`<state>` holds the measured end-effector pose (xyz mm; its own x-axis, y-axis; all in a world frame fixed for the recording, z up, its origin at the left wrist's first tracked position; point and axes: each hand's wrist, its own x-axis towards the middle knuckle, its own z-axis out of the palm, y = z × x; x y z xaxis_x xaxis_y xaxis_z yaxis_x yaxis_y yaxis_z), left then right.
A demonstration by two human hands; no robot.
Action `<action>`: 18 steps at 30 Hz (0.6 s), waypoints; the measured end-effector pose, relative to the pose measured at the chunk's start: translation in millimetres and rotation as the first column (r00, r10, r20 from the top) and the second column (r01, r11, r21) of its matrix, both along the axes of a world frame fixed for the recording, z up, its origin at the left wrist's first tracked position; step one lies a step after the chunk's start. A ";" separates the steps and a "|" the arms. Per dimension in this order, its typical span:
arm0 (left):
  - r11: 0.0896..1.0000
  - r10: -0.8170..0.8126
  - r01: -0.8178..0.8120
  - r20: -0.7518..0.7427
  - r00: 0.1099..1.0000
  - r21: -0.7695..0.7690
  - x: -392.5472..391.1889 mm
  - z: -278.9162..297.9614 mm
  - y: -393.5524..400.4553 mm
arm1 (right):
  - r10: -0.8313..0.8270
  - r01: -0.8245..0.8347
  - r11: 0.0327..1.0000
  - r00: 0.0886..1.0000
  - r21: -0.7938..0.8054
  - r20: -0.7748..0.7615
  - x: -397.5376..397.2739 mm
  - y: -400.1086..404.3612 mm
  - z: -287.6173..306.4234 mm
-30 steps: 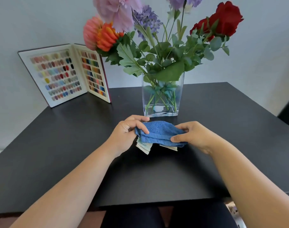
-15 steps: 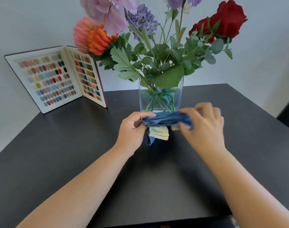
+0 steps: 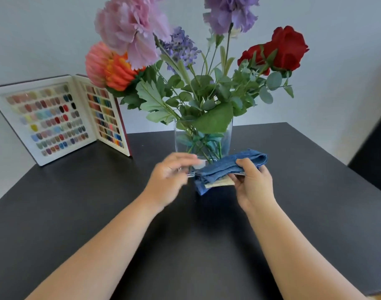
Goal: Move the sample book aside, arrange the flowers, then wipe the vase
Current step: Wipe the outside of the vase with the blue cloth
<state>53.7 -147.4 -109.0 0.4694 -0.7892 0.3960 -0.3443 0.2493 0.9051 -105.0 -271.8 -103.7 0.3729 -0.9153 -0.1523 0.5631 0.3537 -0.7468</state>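
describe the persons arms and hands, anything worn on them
Both forearms are bare from the frame's bottom edge to the wrists: no sleeves, watch or bracelets in view. The right hand shows no rings or glove. The left hand is motion-blurred, so rings cannot be ruled out.

Clear glass vase (image 3: 182,137), matt table (image 3: 77,213)

The black matte bench (image 3: 207,256) is bare across its whole near half, between and beside both forearms. The clear rectangular glass vase (image 3: 203,140) stands at centre rear. Its spreading bouquet of pink, orange, purple and red flowers (image 3: 198,68) overhangs the approach from above. The left hand (image 3: 170,176) and the right hand (image 3: 253,182), which holds a folded blue terry cloth (image 3: 226,169), occupy the space directly before the vase. The open white colour-sample book (image 3: 61,118) stands upright against the wall at rear left, apart from the vase. The rear right bench surface is free.
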 end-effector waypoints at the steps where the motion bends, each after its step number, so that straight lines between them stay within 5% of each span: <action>1: 0.996 0.090 -0.091 -0.065 0.994 -0.007 13.6 6.8 1.2 | -0.075 0.067 0.991 0.995 -0.118 -0.064 2.5 2.8 -1.3; 4: 0.947 0.322 -0.316 -0.179 0.930 0.064 49.8 30.8 -5.1 | -0.298 0.120 0.840 0.917 -0.530 -0.264 15.3 12.7 -3.1; 8: 0.971 0.077 -0.035 -0.172 0.982 0.235 66.9 50.6 -31.9 | -0.559 -0.034 0.487 0.756 -0.873 -0.342 49.6 12.1 -0.2; 10: 0.971 -0.045 0.086 -0.184 0.982 0.223 63.8 61.0 -44.3 | -0.617 -0.038 0.393 0.730 -0.919 -0.294 65.7 8.8 0.9; 15: 0.982 -0.081 0.117 -0.224 0.971 0.149 68.6 69.5 -67.4 | -0.758 -0.063 0.365 0.560 -0.929 -0.336 88.2 6.6 -6.9; 18: 0.981 -0.090 0.124 -0.216 0.972 0.151 74.5 65.5 -73.0 | -0.824 -0.186 0.169 0.512 -0.968 -0.243 91.8 9.3 -6.5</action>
<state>128.2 -220.4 -43.5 0.4367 -0.8850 0.1618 -0.1245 0.1187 0.9851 -13.2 -262.5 -110.2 0.2337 -0.5445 0.8056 -0.4035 -0.8081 -0.4292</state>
